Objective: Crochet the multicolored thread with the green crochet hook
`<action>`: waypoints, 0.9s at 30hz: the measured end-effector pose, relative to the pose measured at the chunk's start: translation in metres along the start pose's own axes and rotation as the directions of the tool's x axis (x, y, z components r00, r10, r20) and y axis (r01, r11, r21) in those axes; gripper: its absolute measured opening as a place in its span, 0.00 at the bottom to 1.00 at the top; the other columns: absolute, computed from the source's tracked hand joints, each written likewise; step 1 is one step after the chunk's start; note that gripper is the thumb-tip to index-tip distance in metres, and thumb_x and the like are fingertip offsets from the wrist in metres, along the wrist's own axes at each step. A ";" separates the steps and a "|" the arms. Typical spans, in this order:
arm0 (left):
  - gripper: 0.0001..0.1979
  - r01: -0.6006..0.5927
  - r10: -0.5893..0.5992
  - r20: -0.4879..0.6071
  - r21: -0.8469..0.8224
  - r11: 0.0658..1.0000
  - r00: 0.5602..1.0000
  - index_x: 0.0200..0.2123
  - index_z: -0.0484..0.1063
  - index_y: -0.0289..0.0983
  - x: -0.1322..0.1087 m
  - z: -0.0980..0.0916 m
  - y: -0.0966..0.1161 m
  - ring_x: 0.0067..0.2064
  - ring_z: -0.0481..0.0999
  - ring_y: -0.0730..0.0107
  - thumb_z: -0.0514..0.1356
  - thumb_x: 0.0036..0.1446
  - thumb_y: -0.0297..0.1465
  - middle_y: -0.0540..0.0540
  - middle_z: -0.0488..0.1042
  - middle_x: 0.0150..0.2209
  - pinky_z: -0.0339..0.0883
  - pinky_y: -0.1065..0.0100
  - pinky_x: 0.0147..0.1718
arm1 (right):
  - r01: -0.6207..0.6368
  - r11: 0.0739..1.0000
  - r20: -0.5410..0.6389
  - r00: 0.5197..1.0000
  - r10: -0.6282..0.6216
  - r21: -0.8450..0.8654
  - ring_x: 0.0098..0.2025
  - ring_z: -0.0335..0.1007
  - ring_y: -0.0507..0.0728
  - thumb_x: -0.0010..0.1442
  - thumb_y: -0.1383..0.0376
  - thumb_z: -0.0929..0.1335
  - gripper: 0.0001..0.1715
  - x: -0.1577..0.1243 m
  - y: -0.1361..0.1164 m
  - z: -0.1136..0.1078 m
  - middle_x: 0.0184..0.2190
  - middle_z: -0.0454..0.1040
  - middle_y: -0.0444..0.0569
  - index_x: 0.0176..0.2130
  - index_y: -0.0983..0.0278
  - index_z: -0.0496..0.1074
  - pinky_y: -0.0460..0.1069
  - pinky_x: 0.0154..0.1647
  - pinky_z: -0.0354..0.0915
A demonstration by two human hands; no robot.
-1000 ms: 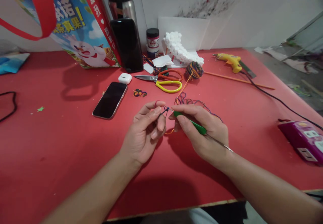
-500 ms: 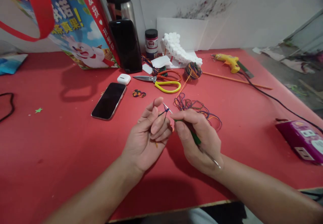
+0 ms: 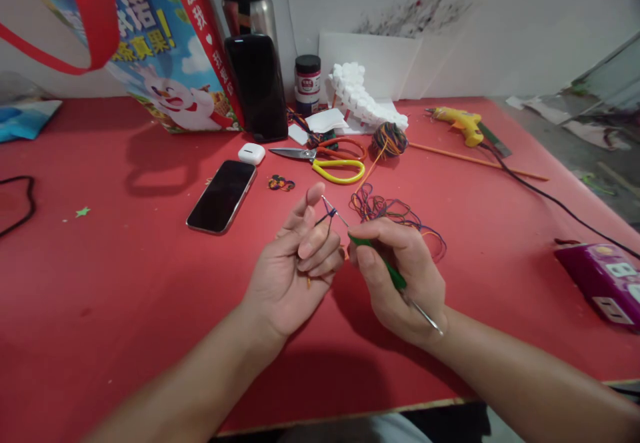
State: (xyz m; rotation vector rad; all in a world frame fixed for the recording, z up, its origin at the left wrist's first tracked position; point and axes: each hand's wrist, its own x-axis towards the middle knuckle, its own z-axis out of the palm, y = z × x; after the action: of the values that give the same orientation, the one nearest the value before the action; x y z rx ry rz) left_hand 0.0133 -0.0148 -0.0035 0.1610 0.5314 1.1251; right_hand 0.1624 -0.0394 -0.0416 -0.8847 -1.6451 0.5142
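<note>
My right hand (image 3: 400, 280) is closed round a crochet hook with a green grip (image 3: 387, 266), its metal tip pointing up and left. The tip carries a small dark loop of multicoloured yarn (image 3: 327, 215). My left hand (image 3: 295, 266) sits just left of the hook, fingers curled and pinching the yarn, index finger raised. Loose yarn (image 3: 395, 213) lies in a tangle behind my right hand and runs up to a yarn ball (image 3: 389, 139).
On the red table (image 3: 125, 283) lie a dark phone (image 3: 221, 196), a white earbud case (image 3: 251, 154), yellow-handled scissors (image 3: 330, 163), a yellow glue gun (image 3: 460, 123) with cable, and a purple power strip (image 3: 603, 283). A printed bag (image 3: 160, 50), flask and jar stand behind.
My right hand has turned the hook from lying across to pointing up and left, and my left index finger has lifted. The yarn tangle behind is now uncovered.
</note>
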 end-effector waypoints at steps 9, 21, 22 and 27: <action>0.15 -0.045 0.029 0.111 0.137 0.990 0.993 0.42 0.87 0.37 0.005 -0.007 -0.004 0.18 0.44 0.79 0.57 0.70 0.23 0.56 0.55 0.16 0.55 0.81 0.19 | -0.094 0.991 -0.016 0.996 0.093 -0.099 0.38 0.81 0.52 0.72 0.69 0.68 0.12 0.003 -0.004 -0.004 0.42 0.83 0.45 0.52 0.57 0.74 0.48 0.41 0.77; 0.15 0.035 -0.035 0.004 -0.054 0.998 0.999 0.42 0.83 0.37 -0.003 0.001 -0.007 0.17 0.53 0.81 0.56 0.67 0.18 0.56 0.59 0.18 0.55 0.81 0.18 | -0.034 0.999 -0.051 0.998 0.034 -0.011 0.40 0.79 0.56 0.74 0.66 0.66 0.13 -0.003 0.003 0.003 0.43 0.80 0.49 0.56 0.57 0.71 0.54 0.42 0.78; 0.15 0.036 -0.036 -0.003 -0.055 0.998 0.999 0.42 0.82 0.37 -0.003 0.000 -0.007 0.17 0.54 0.82 0.56 0.67 0.18 0.56 0.59 0.19 0.55 0.81 0.18 | -0.041 0.999 -0.050 0.998 0.041 -0.013 0.40 0.79 0.57 0.74 0.65 0.66 0.12 -0.004 0.004 0.003 0.42 0.80 0.49 0.56 0.57 0.71 0.54 0.41 0.77; 0.16 0.033 -0.033 0.001 -0.092 0.995 0.999 0.43 0.82 0.35 -0.004 0.000 -0.007 0.18 0.58 0.83 0.55 0.67 0.17 0.55 0.63 0.20 0.56 0.81 0.19 | -0.081 0.996 -0.051 0.996 0.079 -0.030 0.38 0.78 0.56 0.74 0.65 0.66 0.13 -0.007 0.007 0.004 0.43 0.80 0.50 0.57 0.57 0.71 0.53 0.38 0.77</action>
State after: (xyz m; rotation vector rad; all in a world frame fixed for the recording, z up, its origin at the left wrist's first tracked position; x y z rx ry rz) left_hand 0.0178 -0.0217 -0.0051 0.0712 0.4800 1.1150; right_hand 0.1613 -0.0399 -0.0519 -0.9828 -1.5813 0.5178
